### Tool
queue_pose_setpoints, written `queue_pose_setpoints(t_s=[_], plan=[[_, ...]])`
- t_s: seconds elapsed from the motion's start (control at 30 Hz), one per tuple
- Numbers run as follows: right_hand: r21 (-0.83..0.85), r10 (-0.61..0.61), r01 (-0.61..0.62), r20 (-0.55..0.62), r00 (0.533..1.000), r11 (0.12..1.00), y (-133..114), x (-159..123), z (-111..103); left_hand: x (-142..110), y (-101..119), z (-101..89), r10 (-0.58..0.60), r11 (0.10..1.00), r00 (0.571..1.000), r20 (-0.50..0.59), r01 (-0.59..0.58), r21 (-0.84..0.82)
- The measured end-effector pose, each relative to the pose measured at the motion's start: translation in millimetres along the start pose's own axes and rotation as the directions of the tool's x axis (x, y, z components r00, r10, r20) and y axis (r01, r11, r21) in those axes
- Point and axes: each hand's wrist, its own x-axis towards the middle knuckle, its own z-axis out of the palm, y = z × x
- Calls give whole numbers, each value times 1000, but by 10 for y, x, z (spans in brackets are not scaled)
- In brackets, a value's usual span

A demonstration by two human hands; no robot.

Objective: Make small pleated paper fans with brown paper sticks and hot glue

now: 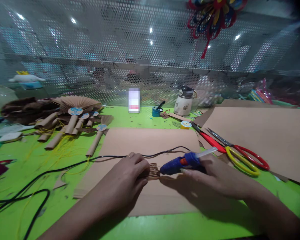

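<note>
My right hand [212, 173] is wrapped round a blue hot glue gun [178, 163], with a clear glue stick [207, 152] jutting from its back end. The gun's nozzle points left and meets the right edge of a small pleated piece of brown paper [153, 171]. My left hand [133, 170] pinches that piece from its left side, fingers above and thumb below. Under both hands lies a stack of brown kraft paper sheets [120, 140] on the green table [77, 220].
A black cord [82, 162] crosses the sheets. Scissors [232, 146] and a red-handled tool [210, 140] lie right, beside more brown paper [265, 133]. Paper fans with rolled handles [72, 123] and yellow string lie left. A phone [134, 100], blue jar [156, 112] and bottle [183, 103] stand behind.
</note>
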Motion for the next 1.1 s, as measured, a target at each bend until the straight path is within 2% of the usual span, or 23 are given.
queue_pose_setpoints(t_s=[0.27,0.93,1.1], plan=[[-13,45,-45,17,999,999,-1,-1,60,16,3,-6,1,1000,1000,5,-1,15],[-14,63,-62,42,997,998,8,4,31,15,7,-12,12,1000,1000,-6,-12,11],[-37,75,-75,1,997,996,34,-1,32,-4,0,9,16,1000,1000,-22,-16,5]])
